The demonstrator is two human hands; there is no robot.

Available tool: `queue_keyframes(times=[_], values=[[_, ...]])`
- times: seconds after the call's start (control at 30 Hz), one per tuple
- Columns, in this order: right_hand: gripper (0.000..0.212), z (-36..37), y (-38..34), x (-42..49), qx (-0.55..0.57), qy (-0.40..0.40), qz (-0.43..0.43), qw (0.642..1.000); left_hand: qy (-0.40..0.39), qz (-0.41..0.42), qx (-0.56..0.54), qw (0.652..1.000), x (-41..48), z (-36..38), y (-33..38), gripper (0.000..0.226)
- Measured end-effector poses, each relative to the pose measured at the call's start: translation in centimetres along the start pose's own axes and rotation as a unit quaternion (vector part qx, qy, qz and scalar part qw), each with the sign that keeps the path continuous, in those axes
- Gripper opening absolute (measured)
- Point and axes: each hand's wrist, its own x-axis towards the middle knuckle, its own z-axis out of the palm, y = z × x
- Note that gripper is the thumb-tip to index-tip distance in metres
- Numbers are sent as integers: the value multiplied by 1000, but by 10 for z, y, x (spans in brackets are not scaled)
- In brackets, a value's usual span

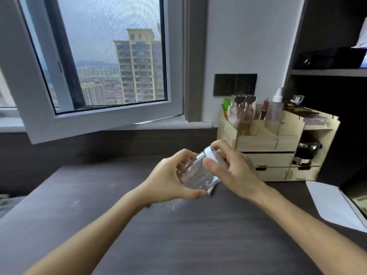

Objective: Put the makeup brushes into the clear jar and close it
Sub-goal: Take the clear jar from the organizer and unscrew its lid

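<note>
A clear jar [195, 174] is held tilted above the dark desk, its silver-and-white lid [210, 153] pointing up and to the right. My left hand [170, 179] wraps around the jar's body from the left and below. My right hand [232, 169] grips the lid, thumb on the near side and fingers over the top. The lid sits on the jar's mouth. The jar's inside looks blurred, so I cannot tell what it holds. No makeup brushes show on the desk.
A wooden organiser [276, 143] with bottles, drawers and a black pot stands at the back right. A white paper [335, 203] lies at the right edge. An open window sash [95, 120] leans in over the desk's [178, 235] back left.
</note>
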Motion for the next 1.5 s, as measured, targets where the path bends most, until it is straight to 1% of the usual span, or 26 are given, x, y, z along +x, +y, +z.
queue_keyframes(times=[0.07,0.13,0.2,0.23,0.27,0.33,0.4,0.47,0.57,0.67,0.7,0.73,0.8,0.83,0.87,0.93,1.03,1.1,1.17,1.23,1.27,1.3,1.33,1.4,1.43,1.5], values=[[39,-1,-1,-4,2,-31,-22,999,-68,-49,-106,991,-9,-2,2,62],[40,-5,-3,-4,54,-128,-17,990,-110,-85,-166,976,-15,-5,0,57],[54,-10,-1,-6,106,-250,3,962,-120,-109,-176,971,-22,-8,-1,53],[61,-11,0,-7,111,-282,12,953,-111,-109,-152,976,-25,-9,-2,53],[64,-12,-1,-8,99,-284,24,953,-102,-104,-116,982,-27,-9,-4,53],[66,-12,-2,-7,47,-252,36,966,-95,-90,-48,990,-29,-8,-3,58],[67,-14,-3,-7,19,-261,38,965,-100,-80,-16,992,-30,-7,-3,60],[58,-19,-4,-8,63,-291,13,955,-105,-84,-28,991,-31,-6,-4,60],[70,-24,-4,-8,122,-318,-19,940,-103,-98,-70,987,-34,-7,-6,60],[62,-21,-6,-8,79,-283,-38,955,-109,-100,-61,987,-35,-7,-10,62],[59,-23,-3,-8,111,-249,-31,962,-101,-101,-80,987,-35,-8,-11,60],[56,-26,-1,-8,175,-198,-11,964,-81,-105,-114,985,-35,-10,-14,58],[50,-32,13,-12,294,-82,52,951,-15,-115,-192,975,-37,-16,-21,57],[50,-29,23,-16,314,-51,87,944,30,-125,-222,967,-39,-20,-26,57],[48,-21,34,-23,296,-44,125,946,77,-134,-246,957,-41,-23,-33,58],[44,4,60,-41,193,-75,196,959,161,-149,-261,940,-44,-25,-47,64],[45,39,89,-64,92,-107,259,955,237,-158,-248,926,-44,-21,-60,57],[44,52,100,-73,43,-118,257,958,272,-158,-258,913,-44,-17,-68,52],[42,58,106,-78,-29,-151,243,958,297,-158,-270,902,-46,-16,-79,51],[37,60,108,-76,-73,-184,214,957,309,-162,-256,902,-50,-16,-91,50],[32,60,108,-71,-72,-184,199,960,312,-162,-243,904,-52,-17,-96,50],[28,62,107,-63,-56,-160,195,966,318,-160,-228,906,-54,-19,-99,52],[26,63,105,-52,-42,-113,199,973,325,-155,-215,908,-56,-20,-101,55],[25,72,105,-23,-68,-16,220,973,349,-140,-186,908,-60,-21,-102,57],[24,78,106,-9,-102,3,233,967,363,-132,-169,907,-63,-21,-103,58],[25,93,109,16,-187,-12,258,948,383,-114,-141,906,-68,-21,-105,62]])
